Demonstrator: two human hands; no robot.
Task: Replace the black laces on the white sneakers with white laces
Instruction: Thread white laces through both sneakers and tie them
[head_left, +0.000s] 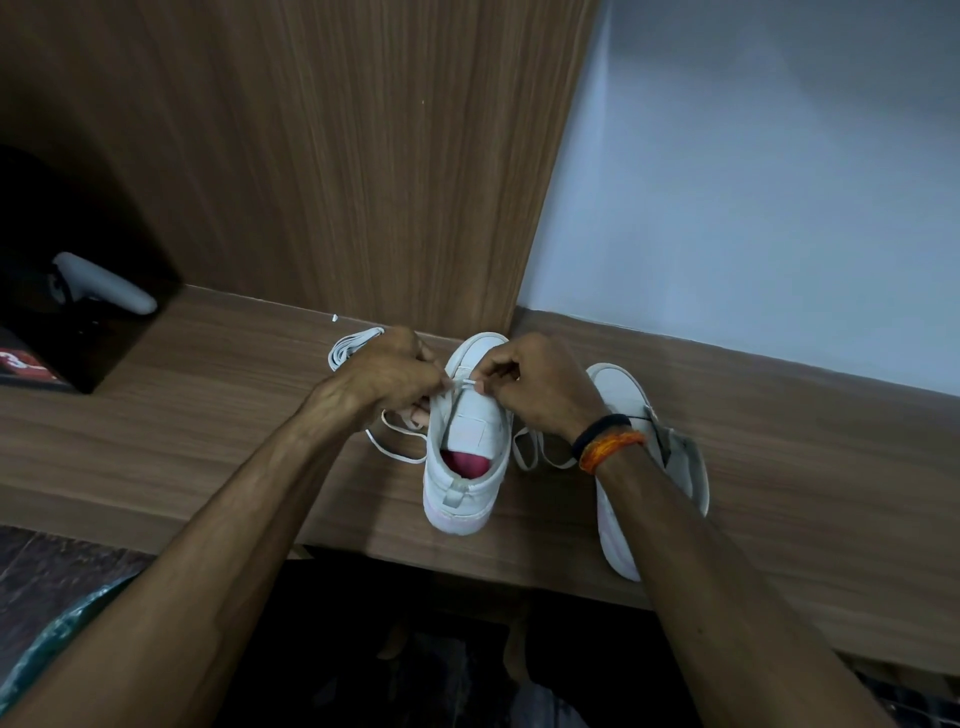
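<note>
One sneaker stands on the table, toe toward the wall panel behind it. A second sneaker lies just to its right, partly under the right forearm. The left hand and right hand meet over the first sneaker, each pinching the lace across it. A bundled lace lies behind the left hand. A box sits at the table's far left.
</note>
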